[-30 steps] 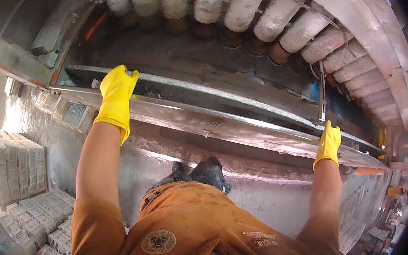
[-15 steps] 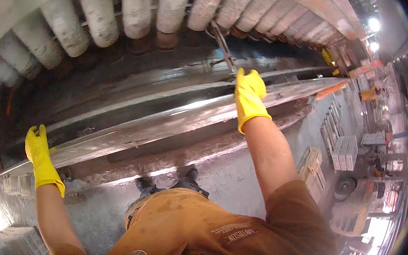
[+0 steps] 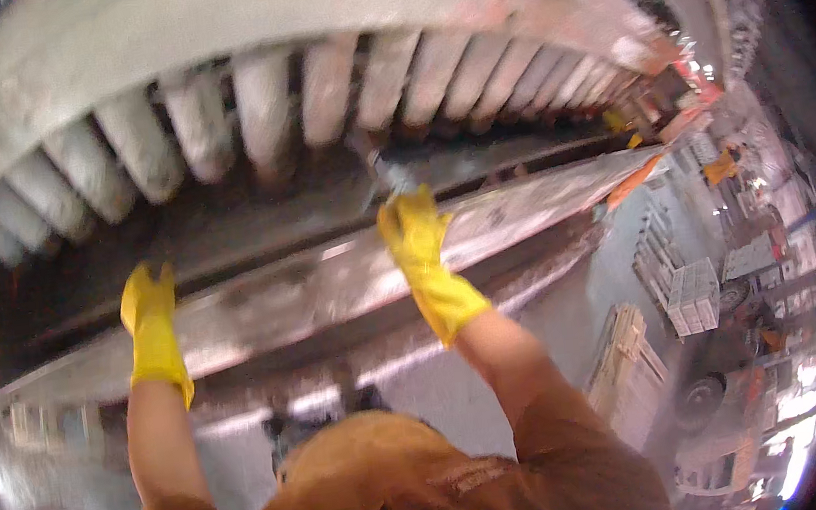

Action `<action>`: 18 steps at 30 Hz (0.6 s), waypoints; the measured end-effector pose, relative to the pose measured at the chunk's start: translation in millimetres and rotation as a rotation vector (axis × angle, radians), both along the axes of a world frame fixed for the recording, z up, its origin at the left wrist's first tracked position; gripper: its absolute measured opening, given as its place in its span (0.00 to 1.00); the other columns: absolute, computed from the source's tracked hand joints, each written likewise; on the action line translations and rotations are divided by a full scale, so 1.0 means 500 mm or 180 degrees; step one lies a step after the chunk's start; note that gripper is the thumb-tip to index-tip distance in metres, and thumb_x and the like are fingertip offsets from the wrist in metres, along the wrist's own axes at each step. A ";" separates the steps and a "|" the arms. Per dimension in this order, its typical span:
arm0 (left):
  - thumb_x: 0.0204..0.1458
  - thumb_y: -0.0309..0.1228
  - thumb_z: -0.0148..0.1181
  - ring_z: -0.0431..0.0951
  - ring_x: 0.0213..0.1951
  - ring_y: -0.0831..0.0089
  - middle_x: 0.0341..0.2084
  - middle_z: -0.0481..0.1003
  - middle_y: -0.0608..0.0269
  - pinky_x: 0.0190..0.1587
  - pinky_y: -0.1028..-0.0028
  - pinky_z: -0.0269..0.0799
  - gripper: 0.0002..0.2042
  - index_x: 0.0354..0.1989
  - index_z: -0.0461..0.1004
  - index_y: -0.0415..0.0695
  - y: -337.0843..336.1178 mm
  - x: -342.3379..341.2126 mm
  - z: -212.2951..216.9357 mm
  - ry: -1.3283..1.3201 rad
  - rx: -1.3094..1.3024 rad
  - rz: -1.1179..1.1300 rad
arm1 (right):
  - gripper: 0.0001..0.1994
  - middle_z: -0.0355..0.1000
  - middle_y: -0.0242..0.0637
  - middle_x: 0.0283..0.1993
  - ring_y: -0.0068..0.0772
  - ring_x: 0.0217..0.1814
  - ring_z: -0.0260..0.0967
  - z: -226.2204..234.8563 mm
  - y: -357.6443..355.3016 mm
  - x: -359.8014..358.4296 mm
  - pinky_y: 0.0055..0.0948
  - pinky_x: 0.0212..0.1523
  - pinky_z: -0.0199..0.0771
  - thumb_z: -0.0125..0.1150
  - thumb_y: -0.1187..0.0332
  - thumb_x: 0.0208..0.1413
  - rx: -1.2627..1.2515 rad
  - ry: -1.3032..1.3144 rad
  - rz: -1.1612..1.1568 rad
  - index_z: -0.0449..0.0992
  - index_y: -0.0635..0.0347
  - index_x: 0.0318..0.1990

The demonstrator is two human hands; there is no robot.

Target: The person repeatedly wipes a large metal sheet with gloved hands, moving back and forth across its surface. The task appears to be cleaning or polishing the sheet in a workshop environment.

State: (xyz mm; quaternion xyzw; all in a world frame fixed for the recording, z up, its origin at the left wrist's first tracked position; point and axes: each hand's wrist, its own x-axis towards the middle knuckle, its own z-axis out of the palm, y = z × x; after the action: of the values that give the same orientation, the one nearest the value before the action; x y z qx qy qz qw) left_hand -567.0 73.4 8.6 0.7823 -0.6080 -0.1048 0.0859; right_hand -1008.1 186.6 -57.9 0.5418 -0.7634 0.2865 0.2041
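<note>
Stacked pale blocks [image 3: 694, 293] and a dusty yard lie off to the right, under a row of grey rollers [image 3: 329, 93]. Both yellow-gloved hands rest on the long metal rail [image 3: 331, 289] in front: left hand [image 3: 150, 320] flat with fingers extended, right hand [image 3: 422, 243] curled over its top edge (near a small tool, blurred). Likely heavy, rigid, gritty; best gripped along that edge.

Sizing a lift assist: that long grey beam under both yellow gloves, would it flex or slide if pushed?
Probably stiff: the long grey beam runs straight across the view with no sag between the left hand and right hand. Likely heavy: it is long and looks like coated metal. Its dusty, crusted face suggests gloves would grip, not slip.
</note>
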 end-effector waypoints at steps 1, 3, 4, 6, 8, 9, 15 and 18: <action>0.61 0.56 0.57 0.76 0.62 0.52 0.60 0.77 0.52 0.64 0.57 0.70 0.28 0.60 0.78 0.46 -0.009 0.003 -0.044 0.0061 -0.0196 0.0024 | 0.24 0.75 0.47 0.62 0.54 0.65 0.72 -0.007 0.034 -0.052 0.60 0.65 0.66 0.73 0.54 0.57 -0.0029 -0.0604 0.0720 0.79 0.54 0.58; 0.61 0.54 0.59 0.75 0.62 0.50 0.60 0.78 0.51 0.65 0.56 0.70 0.29 0.61 0.77 0.42 -0.008 -0.049 0.016 0.0291 -0.0124 -0.0131 | 0.27 0.73 0.48 0.65 0.50 0.67 0.71 0.089 0.052 -0.137 0.47 0.68 0.68 0.73 0.61 0.59 -0.0258 -0.2270 0.1345 0.75 0.60 0.64; 0.59 0.53 0.61 0.77 0.60 0.50 0.57 0.79 0.50 0.63 0.55 0.71 0.28 0.58 0.78 0.41 -0.033 -0.007 -0.061 0.0188 -0.0723 -0.0168 | 0.29 0.71 0.49 0.67 0.48 0.68 0.70 0.211 0.065 -0.111 0.43 0.69 0.69 0.73 0.65 0.60 -0.0455 -0.3465 0.1306 0.72 0.62 0.67; 0.58 0.51 0.64 0.78 0.59 0.49 0.56 0.79 0.47 0.62 0.55 0.72 0.27 0.57 0.79 0.41 -0.018 0.037 -0.022 0.0255 -0.0770 -0.0105 | 0.29 0.69 0.49 0.70 0.45 0.72 0.67 0.478 0.087 -0.093 0.42 0.72 0.65 0.68 0.70 0.64 -0.1051 -0.2241 0.1829 0.68 0.64 0.70; 0.57 0.49 0.66 0.79 0.55 0.47 0.52 0.80 0.45 0.59 0.54 0.74 0.26 0.55 0.79 0.41 0.013 0.110 0.029 0.0229 -0.0667 0.0126 | 0.29 0.66 0.49 0.73 0.45 0.76 0.62 0.670 0.073 -0.123 0.40 0.76 0.58 0.65 0.75 0.64 -0.1590 -0.0885 0.2157 0.65 0.64 0.72; 0.57 0.49 0.66 0.79 0.55 0.47 0.52 0.80 0.46 0.59 0.54 0.74 0.26 0.55 0.79 0.41 -0.038 0.060 0.012 0.0339 -0.0796 0.0115 | 0.31 0.63 0.49 0.75 0.44 0.79 0.58 0.818 0.071 -0.127 0.40 0.79 0.53 0.64 0.76 0.64 -0.1887 -0.0580 0.1921 0.62 0.65 0.74; 0.59 0.54 0.61 0.76 0.61 0.48 0.58 0.78 0.47 0.63 0.56 0.71 0.32 0.62 0.76 0.41 -0.052 0.016 0.028 0.0190 -0.0341 0.0095 | 0.24 0.79 0.55 0.52 0.41 0.52 0.80 1.211 0.029 -0.138 0.36 0.46 0.78 0.62 0.53 0.66 -0.2685 0.2102 0.1577 0.77 0.65 0.59; 0.62 0.55 0.57 0.74 0.63 0.50 0.61 0.76 0.47 0.66 0.54 0.69 0.31 0.64 0.75 0.43 -0.016 -0.018 0.075 0.0347 -0.0180 -0.0069 | 0.22 0.77 0.54 0.53 0.52 0.52 0.77 1.173 0.000 -0.135 0.43 0.54 0.75 0.61 0.62 0.67 -0.2640 0.2602 0.1059 0.72 0.67 0.62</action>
State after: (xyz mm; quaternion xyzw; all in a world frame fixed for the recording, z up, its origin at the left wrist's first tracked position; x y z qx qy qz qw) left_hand -576.1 65.3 46.0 0.7660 -0.6136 -0.1310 0.1399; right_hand -1075.8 186.7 528.6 0.5953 -0.3528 0.3568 0.6276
